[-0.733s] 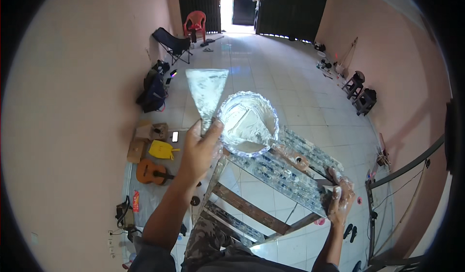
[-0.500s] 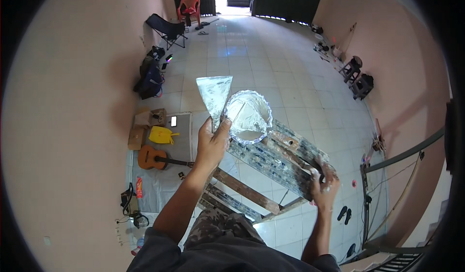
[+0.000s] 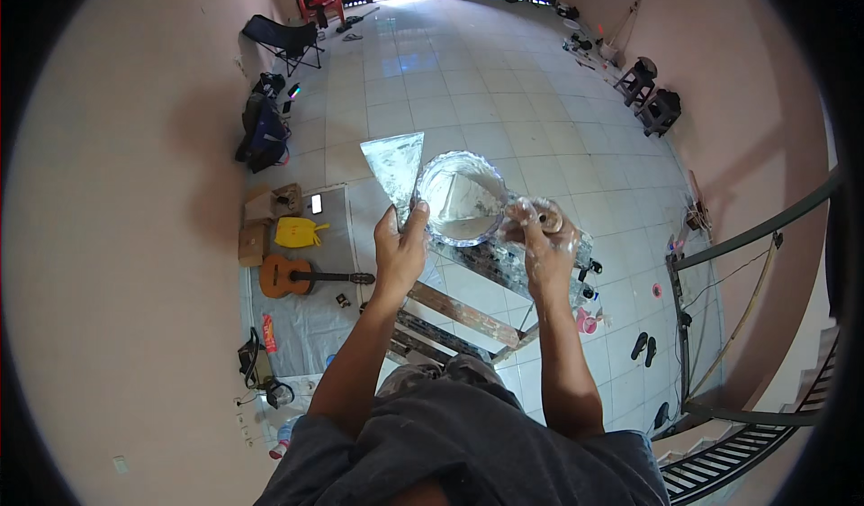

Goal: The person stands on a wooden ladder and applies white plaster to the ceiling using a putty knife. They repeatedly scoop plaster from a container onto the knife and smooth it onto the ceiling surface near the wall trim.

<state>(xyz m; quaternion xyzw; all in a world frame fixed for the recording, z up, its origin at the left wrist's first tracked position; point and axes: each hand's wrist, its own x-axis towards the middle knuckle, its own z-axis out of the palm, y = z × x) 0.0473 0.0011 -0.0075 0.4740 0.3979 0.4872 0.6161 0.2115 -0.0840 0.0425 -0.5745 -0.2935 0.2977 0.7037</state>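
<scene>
My left hand [image 3: 400, 252] is closed around the handle of a wide putty knife [image 3: 393, 166], its smeared triangular blade pointing up and away. The thumb lies against the near left rim of a round tub [image 3: 496, 182] with a crinkled edge. White paste [image 3: 461, 202] coats the inside of the tub. At the tub's right side my right hand [image 3: 547, 252] is closed on a tool with a pale wooden handle [image 3: 547, 221] that has a hole in its end; the rest is mostly hidden. White smears cover the right fingers. Below is the paint-spattered ladder top [image 3: 490, 267].
Wooden ladder rungs [image 3: 463, 313] descend in front of my legs. On the left floor lie a guitar [image 3: 286, 275], a yellow dustpan-like object [image 3: 297, 231] and a phone [image 3: 316, 203]. A metal railing [image 3: 751, 221] curves along the right. Stools [image 3: 660, 112] stand by the right wall.
My right hand has left the ladder top's right end, moved up and left to the tub, and taken hold of the wooden-handled tool. The view has shifted; the left hand still grips the putty knife.
</scene>
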